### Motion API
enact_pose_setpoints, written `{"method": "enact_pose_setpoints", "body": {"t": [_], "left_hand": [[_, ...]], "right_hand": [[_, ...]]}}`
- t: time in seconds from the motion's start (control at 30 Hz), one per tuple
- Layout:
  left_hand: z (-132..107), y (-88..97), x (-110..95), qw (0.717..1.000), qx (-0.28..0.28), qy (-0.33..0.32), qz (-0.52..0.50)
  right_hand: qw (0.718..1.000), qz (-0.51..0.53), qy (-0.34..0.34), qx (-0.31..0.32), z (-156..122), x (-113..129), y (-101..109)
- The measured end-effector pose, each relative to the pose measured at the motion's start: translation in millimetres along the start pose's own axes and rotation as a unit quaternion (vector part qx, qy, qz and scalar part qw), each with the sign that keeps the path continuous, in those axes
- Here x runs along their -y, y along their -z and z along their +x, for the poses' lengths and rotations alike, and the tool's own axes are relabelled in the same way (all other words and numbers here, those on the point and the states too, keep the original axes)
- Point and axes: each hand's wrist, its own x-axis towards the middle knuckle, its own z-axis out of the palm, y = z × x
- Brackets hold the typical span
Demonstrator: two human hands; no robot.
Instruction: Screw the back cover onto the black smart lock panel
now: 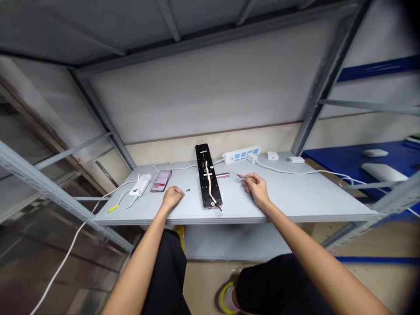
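My left hand (pixel 172 198) rests on the grey shelf top (pixel 252 203) with its fingers curled together; whether anything small is in them I cannot make out. Just right of its fingertips lie several tiny dark screws (pixel 188 190). A long black panel (pixel 204 175), like a door lock body, lies lengthwise between my hands, with a cream-coloured cable (pixel 210 181) running along it. Beside its right edge is a short metallic bar (pixel 222 175). My right hand (pixel 257 188) is closed on a slim red-tipped tool (pixel 240 176), which points left toward the panel; its exact kind is unclear.
A phone (pixel 159 181) and a white power strip (pixel 140 185) lie at the left. Another power strip (pixel 241 155) with a plug stands at the back, its white cable (pixel 295 170) trailing right. Small white boxes (pixel 272 155) sit at the back right. Metal posts frame both sides.
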Motion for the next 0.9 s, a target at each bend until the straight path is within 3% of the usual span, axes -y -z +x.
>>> {"method": "enact_pose_setpoints", "body": {"t": [0.23,0.63,0.77,0.9], "left_hand": [[-1.4,5.8,0.3,0.995,-0.017,0.025,-0.094],[-4.9,19.9,-7.1,0.964,0.008,0.028,-0.265],[2.1,24.1,-15.9,0.952,-0.026,0.0,-0.306],[14.7,18.8,-35.2,0.939,-0.03,-0.025,-0.342]], "right_hand": [[1.0,0.015,-0.013,-0.012,2.4,-0.5,4.6],[0.988,0.13,-0.061,-0.059,-0.8,12.0,12.2],[0.977,0.178,-0.077,-0.085,0.3,14.0,14.6],[0.969,0.221,-0.059,-0.089,8.1,18.9,-2.0]]}}
